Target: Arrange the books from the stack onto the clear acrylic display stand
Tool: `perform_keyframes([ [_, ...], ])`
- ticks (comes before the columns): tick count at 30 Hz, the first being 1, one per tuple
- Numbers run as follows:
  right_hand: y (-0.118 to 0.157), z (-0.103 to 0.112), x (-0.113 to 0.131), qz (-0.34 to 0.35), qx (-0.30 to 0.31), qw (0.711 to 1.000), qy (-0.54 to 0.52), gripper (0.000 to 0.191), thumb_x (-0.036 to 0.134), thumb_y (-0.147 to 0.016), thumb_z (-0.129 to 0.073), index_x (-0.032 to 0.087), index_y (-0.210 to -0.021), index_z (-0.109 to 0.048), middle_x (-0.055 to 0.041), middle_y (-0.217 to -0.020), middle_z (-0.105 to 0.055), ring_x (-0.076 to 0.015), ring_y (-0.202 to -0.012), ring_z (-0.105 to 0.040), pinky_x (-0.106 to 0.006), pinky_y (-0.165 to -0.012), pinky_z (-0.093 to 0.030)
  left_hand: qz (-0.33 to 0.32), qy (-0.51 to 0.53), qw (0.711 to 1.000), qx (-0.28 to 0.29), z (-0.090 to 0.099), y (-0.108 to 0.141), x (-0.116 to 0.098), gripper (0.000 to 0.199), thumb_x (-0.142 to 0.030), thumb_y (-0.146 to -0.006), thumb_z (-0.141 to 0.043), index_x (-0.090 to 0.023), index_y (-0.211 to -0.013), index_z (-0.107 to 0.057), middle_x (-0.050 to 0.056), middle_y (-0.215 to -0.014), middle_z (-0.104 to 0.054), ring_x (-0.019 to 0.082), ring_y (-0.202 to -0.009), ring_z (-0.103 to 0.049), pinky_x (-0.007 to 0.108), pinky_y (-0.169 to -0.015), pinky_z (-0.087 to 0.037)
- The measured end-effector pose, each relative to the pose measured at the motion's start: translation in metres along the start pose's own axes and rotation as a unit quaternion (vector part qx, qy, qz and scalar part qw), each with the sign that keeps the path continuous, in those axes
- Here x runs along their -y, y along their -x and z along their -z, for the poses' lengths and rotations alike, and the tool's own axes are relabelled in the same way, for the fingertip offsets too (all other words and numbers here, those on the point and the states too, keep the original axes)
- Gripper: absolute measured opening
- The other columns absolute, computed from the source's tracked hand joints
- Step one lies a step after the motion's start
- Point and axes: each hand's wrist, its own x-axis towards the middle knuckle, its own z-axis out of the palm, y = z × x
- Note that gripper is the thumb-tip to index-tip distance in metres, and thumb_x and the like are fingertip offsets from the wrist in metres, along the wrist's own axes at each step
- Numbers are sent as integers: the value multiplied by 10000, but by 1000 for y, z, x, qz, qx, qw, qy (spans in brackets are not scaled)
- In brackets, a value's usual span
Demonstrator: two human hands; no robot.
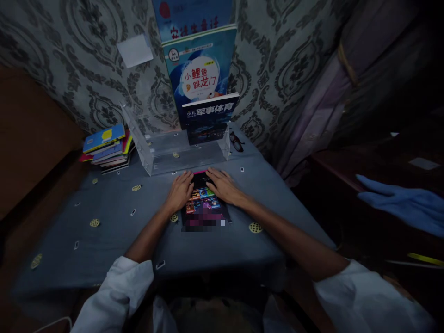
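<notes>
A dark book (201,206) with a pink top edge and rows of small colourful pictures lies flat on the cloth-covered table, its near part pixelated. My left hand (180,190) lies over its left edge, palm down, fingers stretched toward the top edge. Across from it, my right hand (225,186) rests palm down on the upper right edge, fingers extended. Just beyond the hands stands a clear acrylic book rack (166,159). Propped in the rack's right side are a dark blue book (208,122), a teal book (197,64) and a blue book (190,21).
Stacked books (107,148) stand at the table's back left. Glasses (237,142) lie right of the rack. A white card (135,50) is on the patterned wall (93,27). To the right are a curtain (312,101), a blue glove-like item (402,206) and a yellow stick (425,259).
</notes>
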Motion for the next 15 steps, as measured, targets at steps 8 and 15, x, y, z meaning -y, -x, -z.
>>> perform_keyframes([
  [8,66,9,21,38,4,999,-1,523,378,-1004,-471,92,-1440,-497,-207,-1527,-463,-305,-1458,-379,-564,-1187,-311,-39,-4,999,2,9,48,-28,432,-225,-1012,-418,-131,-1423,-508,148,-1507,-497,256,-1444,-415,518,-1194,-329],
  [15,162,30,28,173,91,980,-45,923,611,-872,-645,235,-1595,-211,-160,-1641,-263,-310,-1524,-210,-590,-1211,-256,-66,24,997,12,24,108,-58,445,-232,-1022,-401,-184,-1459,-467,103,-1508,-507,216,-1442,-420,488,-1196,-346],
])
